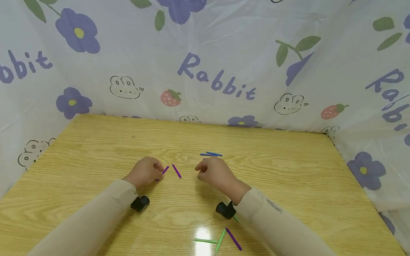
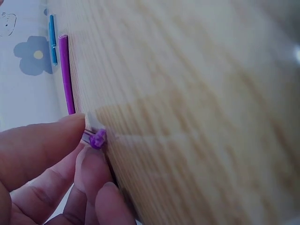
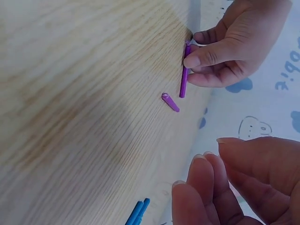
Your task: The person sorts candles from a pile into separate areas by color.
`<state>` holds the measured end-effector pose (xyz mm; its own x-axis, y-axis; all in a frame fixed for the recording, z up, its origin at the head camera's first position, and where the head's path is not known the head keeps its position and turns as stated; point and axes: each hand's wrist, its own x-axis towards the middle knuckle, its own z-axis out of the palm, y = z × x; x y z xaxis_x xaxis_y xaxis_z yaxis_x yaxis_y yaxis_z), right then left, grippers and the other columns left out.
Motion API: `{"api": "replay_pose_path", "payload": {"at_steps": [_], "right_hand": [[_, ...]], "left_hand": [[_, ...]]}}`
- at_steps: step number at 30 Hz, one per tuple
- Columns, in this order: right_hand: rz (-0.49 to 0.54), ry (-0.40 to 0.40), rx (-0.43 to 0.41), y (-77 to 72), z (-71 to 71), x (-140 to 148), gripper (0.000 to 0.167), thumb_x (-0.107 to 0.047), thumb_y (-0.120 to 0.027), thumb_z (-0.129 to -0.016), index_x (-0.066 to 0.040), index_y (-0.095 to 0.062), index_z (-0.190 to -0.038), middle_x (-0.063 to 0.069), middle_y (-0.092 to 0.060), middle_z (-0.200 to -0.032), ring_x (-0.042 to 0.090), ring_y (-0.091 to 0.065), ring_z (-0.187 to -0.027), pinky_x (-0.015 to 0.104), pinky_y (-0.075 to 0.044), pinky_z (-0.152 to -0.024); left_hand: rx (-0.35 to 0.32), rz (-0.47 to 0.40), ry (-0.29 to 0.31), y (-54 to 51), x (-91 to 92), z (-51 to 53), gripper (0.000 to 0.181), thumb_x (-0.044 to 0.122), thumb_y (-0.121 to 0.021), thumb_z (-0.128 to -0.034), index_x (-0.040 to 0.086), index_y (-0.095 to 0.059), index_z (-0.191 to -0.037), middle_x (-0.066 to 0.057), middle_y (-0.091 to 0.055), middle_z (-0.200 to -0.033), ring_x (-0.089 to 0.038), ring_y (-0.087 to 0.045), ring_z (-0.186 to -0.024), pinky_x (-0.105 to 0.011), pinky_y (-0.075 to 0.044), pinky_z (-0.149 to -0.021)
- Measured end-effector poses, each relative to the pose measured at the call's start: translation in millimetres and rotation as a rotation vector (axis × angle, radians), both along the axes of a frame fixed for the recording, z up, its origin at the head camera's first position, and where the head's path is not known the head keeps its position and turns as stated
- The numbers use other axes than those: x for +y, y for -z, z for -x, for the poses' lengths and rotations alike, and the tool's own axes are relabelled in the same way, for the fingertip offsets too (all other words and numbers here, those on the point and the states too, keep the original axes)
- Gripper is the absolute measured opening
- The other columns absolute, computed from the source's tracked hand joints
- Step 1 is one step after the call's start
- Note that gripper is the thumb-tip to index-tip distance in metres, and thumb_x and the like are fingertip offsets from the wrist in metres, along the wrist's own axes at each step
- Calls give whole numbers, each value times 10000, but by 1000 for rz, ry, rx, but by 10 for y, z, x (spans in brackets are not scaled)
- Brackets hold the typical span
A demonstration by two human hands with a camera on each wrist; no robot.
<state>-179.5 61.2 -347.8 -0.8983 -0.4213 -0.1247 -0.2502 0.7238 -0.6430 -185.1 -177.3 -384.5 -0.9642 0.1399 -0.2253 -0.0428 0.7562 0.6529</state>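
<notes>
A purple stick [image 1: 166, 169] is pinched between the thumb and fingers of the left hand [image 1: 146, 172], over the middle part of the wooden counter [image 1: 292, 174]; its far end is pointed away and to the right. In the left wrist view, a rough end of this stick is seen between the fingertips, close to the wood, though whether the counter is touched by it cannot be told. A second purple stick [image 1: 177, 171] is laid just to the right of the held one, slanted the opposite way, so that the gap between the two is narrowed at their far ends. The right hand [image 1: 216, 176] is held farther right, its fingers loosely bent with nothing gripped. Just beyond it, blue sticks [image 1: 211, 154] are laid close together, roughly crosswise to the view. Nearer the front edge, two green sticks [image 1: 205, 241] are placed, one crosswise and one slanted, with a darker purple stick [image 1: 233, 239] set beside the slanted one, their far ends close together. A further green piece [image 1: 237, 219] is partly hidden by the black device [image 1: 226, 210] worn on the right wrist. Both arms are covered by beige sleeves [image 1: 283, 227]. Behind the counter, a white cloth [image 1: 222, 41] is hung, printed with purple flowers, strawberries, rabbit faces and the word "Rabbit".
</notes>
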Motion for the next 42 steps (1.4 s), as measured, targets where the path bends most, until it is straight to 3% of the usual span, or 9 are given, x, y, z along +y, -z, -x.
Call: {"api": "replay_pose_path", "payload": {"at_steps": [6,14,24,34,42], "right_hand": [[43,27,7,30,-81,138,216,-22,-618,-882,-39,-724,-1069,19,-678,-941,132,-578,-806,270,-467,-665],[78,39,-15,66,-200,292,205,-40,-608,-907,-40,-716,-1080,18,-677,-959,137,-602,-841,282,-494,-688],[76,62,-10,120,-320,411,183,-37,-627,-902,-42,-723,-1058,7,-677,-911,117,-595,-818,271,-493,-690],[84,69,-1,180,-417,518,172,-28,-631,-902,-41,-724,-1046,-13,-657,-876,106,-570,-787,285,-482,-685],[90,67,-7,212,-464,576,181,-27,-624,-897,-43,-725,-1046,-9,-665,-899,111,-565,-801,289,-481,-705]], "left_hand": [[14,9,12,-7,-3,0,159,55,-678,-852,-35,-657,-982,-152,-621,-972,-236,-518,-807,-328,-456,-654],[35,-19,-4,19,-14,-19,171,70,-687,-847,-37,-666,-978,-135,-632,-951,-235,-539,-824,-357,-471,-694],[42,-49,-24,-45,-24,-95,230,101,-676,-863,-53,-647,-1032,-147,-630,-942,-242,-556,-822,-365,-474,-688],[62,-78,-74,-84,25,-202,193,78,-655,-884,-27,-646,-1046,-102,-627,-909,-207,-555,-775,-305,-452,-624],[116,-86,-65,-143,133,-372,213,101,-678,-879,-6,-659,-1062,-71,-636,-924,-217,-575,-854,-351,-481,-711]]}}
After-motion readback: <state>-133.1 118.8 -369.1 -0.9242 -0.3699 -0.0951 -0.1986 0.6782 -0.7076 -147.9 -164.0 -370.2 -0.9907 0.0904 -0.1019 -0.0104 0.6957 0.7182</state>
